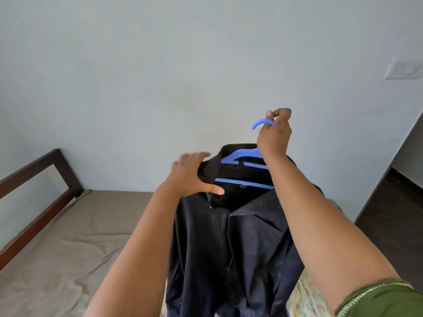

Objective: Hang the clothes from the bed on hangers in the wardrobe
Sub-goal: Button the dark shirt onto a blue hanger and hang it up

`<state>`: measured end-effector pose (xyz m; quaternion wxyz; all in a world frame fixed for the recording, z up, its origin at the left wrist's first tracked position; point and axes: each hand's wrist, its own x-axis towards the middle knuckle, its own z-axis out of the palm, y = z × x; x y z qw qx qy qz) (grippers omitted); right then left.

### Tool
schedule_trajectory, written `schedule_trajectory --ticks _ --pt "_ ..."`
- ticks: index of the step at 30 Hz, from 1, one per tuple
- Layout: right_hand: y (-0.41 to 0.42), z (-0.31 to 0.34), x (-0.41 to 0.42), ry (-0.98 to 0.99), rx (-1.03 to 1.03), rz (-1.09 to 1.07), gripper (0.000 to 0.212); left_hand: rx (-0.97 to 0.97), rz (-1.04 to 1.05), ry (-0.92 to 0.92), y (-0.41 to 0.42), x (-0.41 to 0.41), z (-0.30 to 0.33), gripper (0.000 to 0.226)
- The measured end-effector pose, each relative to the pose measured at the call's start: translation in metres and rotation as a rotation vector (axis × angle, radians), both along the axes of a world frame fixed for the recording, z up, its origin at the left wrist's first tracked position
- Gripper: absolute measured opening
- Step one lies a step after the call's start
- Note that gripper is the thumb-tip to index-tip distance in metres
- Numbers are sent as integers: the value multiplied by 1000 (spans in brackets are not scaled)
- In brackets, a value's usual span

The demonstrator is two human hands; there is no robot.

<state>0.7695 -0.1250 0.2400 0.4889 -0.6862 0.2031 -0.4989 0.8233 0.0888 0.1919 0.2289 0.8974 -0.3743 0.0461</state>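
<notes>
A dark navy collared shirt (235, 243) hangs in front of me on a blue plastic hanger (242, 156). My right hand (273, 133) is closed around the neck of the hanger just below its hook and holds it up. My left hand (192, 173) rests on the shirt's left shoulder at the collar, thumb under the fabric and fingers spread over it. The hanger's bars show inside the open collar. The shirt's lower part runs out of the bottom of the view.
The bed (68, 236) with a tan sheet lies below and to the left, with a dark wooden frame (34, 177) along its far side. A pale wall is ahead. A dark wooden panel (396, 179) stands at the right. Patterned cloth (309, 291) shows at lower right.
</notes>
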Motion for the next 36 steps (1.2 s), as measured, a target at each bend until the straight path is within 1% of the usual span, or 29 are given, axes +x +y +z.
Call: schedule_trajectory --ticks 1,2,3,4,5,6,8,9,10,11,13,14,15,16,18,20,22,24,25,26,27,28,29,30,31,32,33,34,36 --pt "0 1 1 7 14 7 11 5 -68 132 0 2 1 84" --pt "0 2 3 15 26 11 12 -4 -111 198 0 4 1 71" --pt "-2 4 3 21 36 10 14 6 -120 214 0 5 1 62" --pt "-4 5 3 27 45 8 15 23 -117 238 2 5 4 61" --pt "-6 7 3 39 54 5 16 59 -129 291 4 4 8 69" --pt "-8 9 2 54 64 3 17 121 -154 370 7 4 12 83" --pt "-12 10 -1 81 92 2 21 306 -183 469 10 3 18 111" --pt "-13 9 -1 91 107 -7 25 368 -159 439 9 0 20 117" --pt "-14 8 -2 100 124 -22 27 381 -112 358 5 -3 20 115" --pt "-15 7 -2 107 143 -39 29 362 -51 234 0 -7 17 103" --pt "-15 5 -3 110 158 -69 31 265 64 -106 -16 -19 7 57" --pt "-14 5 -4 102 165 -65 31 197 100 -226 -23 -26 2 37" --pt "-13 4 -4 87 176 -46 31 122 124 -274 -29 -29 -3 25" --pt "-11 4 -5 68 195 -7 30 54 151 -261 -34 -31 -6 18" --pt "-6 2 -4 65 191 84 26 -25 200 -162 -39 -29 -9 14" --pt "-1 -1 -1 113 138 124 18 -15 173 -53 -42 -24 -12 18" --pt "2 -3 -1 182 107 150 18 23 116 39 -42 -22 -16 20" --pt "-5 -5 -7 286 37 263 31 30 141 30 -38 -17 -19 13" --pt "-12 -8 -13 355 -50 320 45 27 180 22 -34 -14 -20 13" --pt "-18 -14 -22 399 -171 321 61 20 217 39 -28 -10 -20 16" --pt "-21 -24 -33 379 -298 246 74 3 240 80 -23 -5 -20 18" --pt "-21 -39 -43 293 -387 104 82 -23 250 130 -17 -1 -20 19" --pt "-19 -59 -51 180 -395 -78 85 -50 250 179 -12 4 -19 19" --pt "-12 -84 -58 89 -300 -219 88 -76 243 217 -9 7 -18 21" --pt "0 -111 -64 62 -137 -276 93 -105 231 249 -7 9 -16 27" --pt "16 -136 -68 87 31 -243 99 -141 217 283 -6 9 -13 33" --pt "31 -156 -70 151 156 -117 103 -184 199 322 -6 9 -10 38" --pt "42 -171 -70 244 221 34 101 -228 176 363 -6 9 -7 43" --pt "50 -183 -59 400 288 291 79 -276 127 413 -6 8 -1 54"
